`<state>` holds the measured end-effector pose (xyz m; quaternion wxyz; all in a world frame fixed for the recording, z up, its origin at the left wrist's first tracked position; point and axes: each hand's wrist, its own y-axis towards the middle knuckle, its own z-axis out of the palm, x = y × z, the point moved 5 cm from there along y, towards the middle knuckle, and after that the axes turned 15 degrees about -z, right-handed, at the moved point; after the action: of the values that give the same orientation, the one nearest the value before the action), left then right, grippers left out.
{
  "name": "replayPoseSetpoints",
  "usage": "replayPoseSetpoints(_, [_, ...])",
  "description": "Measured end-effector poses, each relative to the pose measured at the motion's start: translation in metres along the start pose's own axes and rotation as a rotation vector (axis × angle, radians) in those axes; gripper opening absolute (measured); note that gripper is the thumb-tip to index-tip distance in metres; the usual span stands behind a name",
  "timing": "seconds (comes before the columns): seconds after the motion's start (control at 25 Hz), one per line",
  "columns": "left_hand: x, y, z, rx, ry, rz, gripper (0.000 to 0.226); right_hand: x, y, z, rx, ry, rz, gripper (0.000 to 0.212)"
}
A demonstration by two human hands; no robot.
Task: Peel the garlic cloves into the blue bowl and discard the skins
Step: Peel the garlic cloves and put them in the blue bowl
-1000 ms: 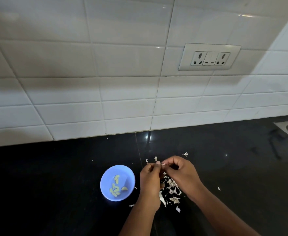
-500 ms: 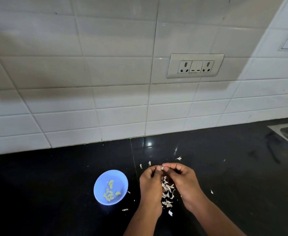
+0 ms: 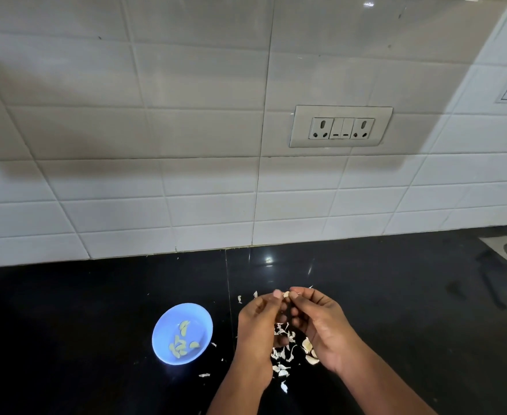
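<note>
Left hand [image 3: 258,327] and right hand [image 3: 321,322] both pinch one garlic clove [image 3: 286,294] above the skins [image 3: 285,348] — scraps drop clear of the blue bowl [image 3: 168,324].

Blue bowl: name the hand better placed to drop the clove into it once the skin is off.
Left. The left hand is the one nearer the blue bowl, which sits to its left on the counter. The right hand would have to cross over. Both hands pinch the clove now.
</note>
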<state>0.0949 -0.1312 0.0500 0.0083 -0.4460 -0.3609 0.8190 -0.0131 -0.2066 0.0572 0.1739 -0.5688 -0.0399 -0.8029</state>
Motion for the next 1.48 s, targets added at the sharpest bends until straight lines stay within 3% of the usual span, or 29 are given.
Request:
replayPoseSetpoints(0.12, [0.0,-0.002,0.0,-0.059,0.017,0.044,0.011,0.004,0.002,0.002,0.03,0.005,0.007,0.009])
replayPoseSetpoints(0.52, [-0.003,-0.01,-0.01,-0.223,0.074,0.117,0.014,0.005,-0.003,0.001,0.155,-0.248,-0.056,0.008])
replayPoseSetpoints(0.96, [0.004,-0.019,-0.005,-0.243,0.087,0.055,0.017,-0.007,-0.009,-0.002,0.207,-0.074,0.192,0.011])
replayPoseSetpoints(1.2, [0.004,-0.02,-0.001,-0.245,0.091,0.094,0.011,0.003,-0.015,0.002,0.216,-0.268,-0.034,0.018])
replayPoseSetpoints(1.32, [0.002,-0.018,0.0,-0.236,0.142,0.139,0.011,0.007,-0.02,0.005,0.247,-0.271,-0.05,0.018])
replayPoseSetpoints(1.48, [0.005,-0.015,0.001,-0.252,0.15,0.123,0.018,0.003,-0.019,-0.002,0.094,-0.206,-0.068,0.015])
